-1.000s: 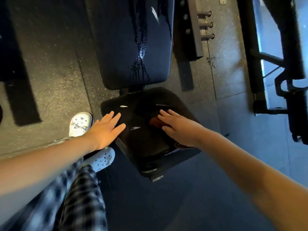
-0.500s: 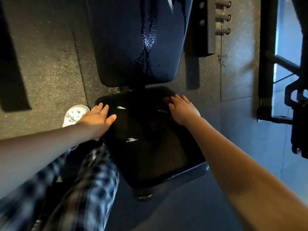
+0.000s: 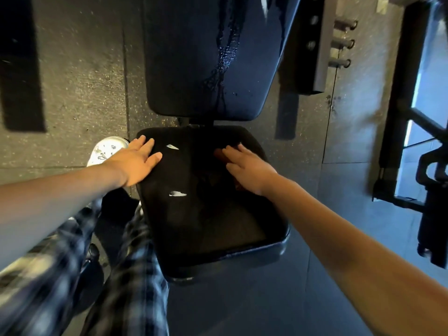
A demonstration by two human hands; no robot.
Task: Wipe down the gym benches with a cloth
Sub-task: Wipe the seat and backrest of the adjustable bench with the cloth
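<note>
Long axis of the bench (image 3: 218, 259) ran straight away from the viewer: seat pad (image 3: 206, 221) near, wet-streaked back pad (image 3: 189, 69) beyond. The right hand (image 3: 249, 169), fingers straight, pressed a reddish cloth (image 3: 218, 153) onto the seat's far right; the left hand (image 3: 135, 163) lay flat, unclenched, at the far-left corner.

Plaid trousers (image 3: 126, 287), white clog (image 3: 106, 149), bare forearms

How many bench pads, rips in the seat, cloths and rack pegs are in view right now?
Black vinyl bench pads: 2, the seat pad and the back pad
White rips in the seat pad: 2
Reddish-brown cloth, under the flat right hand: 1
Grey metal rack pegs: 3
Total: 8
</note>
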